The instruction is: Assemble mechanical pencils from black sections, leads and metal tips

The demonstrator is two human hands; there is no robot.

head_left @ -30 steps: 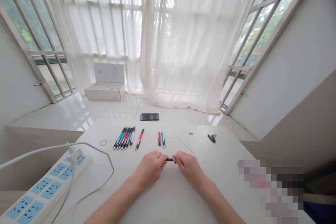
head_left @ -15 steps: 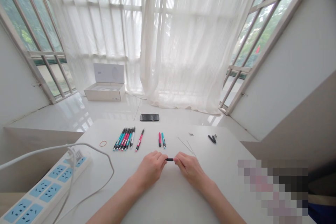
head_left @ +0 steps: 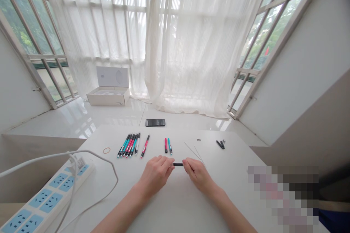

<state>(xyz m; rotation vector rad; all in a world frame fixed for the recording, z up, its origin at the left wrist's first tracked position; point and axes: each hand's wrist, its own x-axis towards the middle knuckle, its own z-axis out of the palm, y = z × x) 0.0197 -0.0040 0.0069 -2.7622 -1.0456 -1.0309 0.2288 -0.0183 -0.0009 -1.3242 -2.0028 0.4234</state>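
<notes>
Over the front of the white table [head_left: 175, 204], my left hand [head_left: 157, 173] and my right hand [head_left: 198, 173] pinch the two ends of a pen [head_left: 178, 164]. Only its short black middle shows; both ends are hidden in the closed fingers. Just beyond my right hand lie two thin refills [head_left: 199, 153]. Farther off, a pink pen barrel [head_left: 166, 145] and a teal pen barrel [head_left: 170, 146] lie side by side. Small dark springs or clips [head_left: 198, 139] sit right of them, too small to make out. Several black grip pieces [head_left: 220, 144] lie at the right.
A row of pens [head_left: 129, 145] lies at the left, with one pink pen [head_left: 145, 146] apart. A rubber band [head_left: 106, 150], a power strip [head_left: 45, 200] and its white cable [head_left: 117, 174] are at the left edge. Behind are a phone [head_left: 155, 122] and an open box [head_left: 106, 99].
My hands have drawn slightly apart, so a little more of the black pen shows between them. The pen has risen slightly in view. The view itself has shifted a little.
</notes>
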